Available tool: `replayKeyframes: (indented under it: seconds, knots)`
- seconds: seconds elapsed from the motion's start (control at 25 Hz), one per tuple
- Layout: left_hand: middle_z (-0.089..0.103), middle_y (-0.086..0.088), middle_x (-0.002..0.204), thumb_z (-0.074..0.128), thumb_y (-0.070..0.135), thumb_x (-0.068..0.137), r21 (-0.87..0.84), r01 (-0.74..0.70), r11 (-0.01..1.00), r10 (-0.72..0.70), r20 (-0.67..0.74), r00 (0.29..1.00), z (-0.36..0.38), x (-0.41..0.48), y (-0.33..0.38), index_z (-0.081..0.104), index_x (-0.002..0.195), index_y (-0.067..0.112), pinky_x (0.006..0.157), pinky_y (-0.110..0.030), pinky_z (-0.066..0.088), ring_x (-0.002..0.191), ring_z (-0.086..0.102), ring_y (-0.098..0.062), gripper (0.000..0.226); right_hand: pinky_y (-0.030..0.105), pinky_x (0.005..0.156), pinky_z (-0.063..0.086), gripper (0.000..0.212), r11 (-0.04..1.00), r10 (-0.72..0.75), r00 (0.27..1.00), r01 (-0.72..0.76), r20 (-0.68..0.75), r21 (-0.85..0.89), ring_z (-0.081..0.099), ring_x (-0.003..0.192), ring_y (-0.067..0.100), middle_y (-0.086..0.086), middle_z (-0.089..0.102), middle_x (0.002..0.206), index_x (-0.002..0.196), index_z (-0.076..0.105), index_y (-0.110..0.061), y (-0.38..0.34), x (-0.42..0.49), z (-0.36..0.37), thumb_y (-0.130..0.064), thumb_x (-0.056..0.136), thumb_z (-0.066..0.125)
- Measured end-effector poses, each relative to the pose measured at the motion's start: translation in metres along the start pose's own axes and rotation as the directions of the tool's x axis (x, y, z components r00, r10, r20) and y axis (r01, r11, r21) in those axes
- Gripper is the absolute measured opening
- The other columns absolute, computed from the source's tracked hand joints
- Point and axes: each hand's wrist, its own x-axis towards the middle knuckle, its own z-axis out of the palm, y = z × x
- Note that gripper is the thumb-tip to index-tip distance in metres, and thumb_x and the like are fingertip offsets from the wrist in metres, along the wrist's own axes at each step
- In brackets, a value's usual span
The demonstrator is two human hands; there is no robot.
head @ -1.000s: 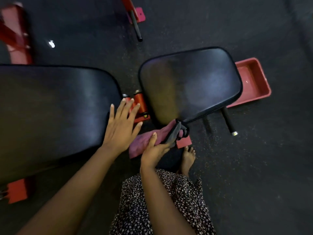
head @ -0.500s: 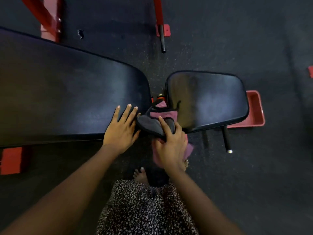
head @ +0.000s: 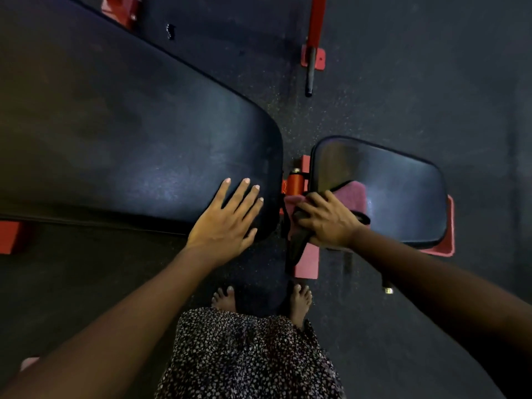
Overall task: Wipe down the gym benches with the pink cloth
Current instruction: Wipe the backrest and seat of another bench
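A long black bench back pad fills the left half of the view. A smaller black seat pad lies to its right across a narrow gap. My left hand rests flat, fingers spread, on the near right corner of the back pad. My right hand presses the pink cloth onto the near left corner of the seat pad. The cloth has a dark side that hangs below my hand over the pad's edge.
The red bench frame shows in the gap and its red foot plate lies on the dark rubber floor. A red tray-like plate sticks out right of the seat. Another red post with a black peg stands beyond. My bare feet are just below.
My right hand has carried the cloth from the seat's near edge through the gap and up onto the seat pad's left corner. My left hand stays on the back pad.
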Motion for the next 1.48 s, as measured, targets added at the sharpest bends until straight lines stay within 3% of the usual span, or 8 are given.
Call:
replayKeyframes:
  seconds: [0.16, 0.36, 0.48, 0.64, 0.92, 1.12, 1.24, 1.48]
  knots:
    - [0.024, -0.013, 0.153, 0.016, 0.047, 0.092, 0.028, 0.015, 0.999, -0.016, 0.039, 0.999, 0.003, 0.0, 0.002, 0.022, 0.145, 0.013, 0.114, -0.054, 0.004, 0.144, 0.016, -0.032, 0.063, 0.041, 0.078, 0.042, 0.043, 0.991, 0.12, 0.993, -0.121, 0.013, 0.049, 0.054, 0.101, 0.034, 0.007, 0.06, 0.124, 0.099, 0.07, -0.028, 0.04, 0.03, -0.017, -0.047, 0.062, 0.066]
    - [0.045, -0.007, 0.144, 0.024, 0.045, 0.088, -0.155, 0.185, 0.97, -0.187, 0.003, 0.982, -0.008, 0.006, 0.014, 0.047, 0.135, 0.017, 0.114, -0.05, 0.014, 0.139, 0.032, -0.026, 0.059, 0.048, 0.09, 0.04, 0.06, 0.996, -0.06, 0.998, 0.059, 0.007, 0.063, 0.048, 0.116, 0.034, 0.007, 0.055, 0.13, 0.111, 0.064, -0.032, 0.046, 0.018, 0.0, -0.063, 0.064, 0.041]
    - [0.051, -0.007, 0.138, 0.032, 0.041, 0.086, -0.467, 0.455, 0.758, -0.493, 0.046, 0.869, -0.028, 0.038, 0.057, 0.051, 0.131, 0.015, 0.116, -0.048, 0.016, 0.135, 0.039, -0.025, 0.055, 0.044, 0.093, 0.031, 0.062, 0.993, -0.092, 0.996, 0.092, -0.006, 0.073, 0.038, 0.122, 0.028, 0.003, 0.046, 0.134, 0.126, 0.053, -0.034, 0.081, 0.042, -0.003, -0.07, 0.076, 0.043]
    - [0.044, -0.006, 0.143, 0.031, 0.041, 0.087, -0.642, 0.54, 0.544, -0.614, 0.135, 0.778, -0.034, 0.105, 0.115, 0.043, 0.137, 0.015, 0.114, -0.042, 0.012, 0.138, 0.033, -0.023, 0.058, 0.042, 0.094, 0.031, 0.063, 0.988, -0.109, 0.993, 0.114, -0.049, 0.1, 0.038, 0.12, 0.027, 0.005, 0.047, 0.132, 0.13, 0.051, -0.033, 0.134, 0.079, -0.003, -0.07, 0.08, 0.042]
    - [0.049, -0.008, 0.139, 0.036, 0.04, 0.086, -0.556, 0.506, 0.66, -0.559, 0.086, 0.824, -0.024, 0.211, 0.169, 0.047, 0.133, 0.014, 0.11, -0.048, 0.03, 0.134, 0.04, -0.025, 0.055, 0.039, 0.095, 0.038, 0.063, 0.912, 0.012, 1.0, -0.016, 0.012, 0.41, 0.048, 0.122, 0.028, 0.006, 0.053, 0.133, 0.133, 0.044, -0.03, 0.205, 0.097, 0.009, -0.063, 0.081, 0.05]
    - [0.038, -0.008, 0.147, 0.034, 0.04, 0.089, -0.571, 0.469, 0.674, -0.548, 0.04, 0.835, -0.02, 0.242, 0.193, 0.031, 0.142, 0.017, 0.113, -0.044, 0.007, 0.139, 0.017, -0.022, 0.058, 0.04, 0.097, 0.042, 0.062, 0.751, 0.093, 0.993, -0.122, 0.078, 0.649, 0.052, 0.117, 0.03, 0.009, 0.056, 0.131, 0.138, 0.037, -0.034, 0.252, 0.058, 0.045, -0.058, 0.082, 0.053]
    - [0.039, -0.007, 0.147, 0.033, 0.04, 0.09, -0.583, 0.416, 0.698, -0.508, 0.006, 0.861, -0.028, 0.263, 0.218, 0.03, 0.142, 0.019, 0.113, -0.045, 0.007, 0.138, 0.018, -0.022, 0.057, 0.041, 0.098, 0.043, 0.063, 0.655, 0.126, 0.978, -0.206, 0.164, 0.727, 0.054, 0.114, 0.029, 0.012, 0.057, 0.129, 0.141, 0.034, -0.034, 0.28, 0.019, 0.075, -0.057, 0.085, 0.051]
    - [0.041, -0.007, 0.145, 0.034, 0.042, 0.089, -0.533, 0.232, 0.814, -0.313, -0.065, 0.948, -0.037, 0.292, 0.269, 0.033, 0.141, 0.018, 0.112, -0.047, 0.009, 0.137, 0.022, -0.025, 0.057, 0.039, 0.096, 0.042, 0.054, 0.625, 0.265, 0.952, -0.292, 0.155, 0.724, 0.053, 0.117, 0.03, 0.009, 0.057, 0.13, 0.133, 0.044, -0.027, 0.307, -0.06, 0.116, -0.05, 0.086, 0.055]
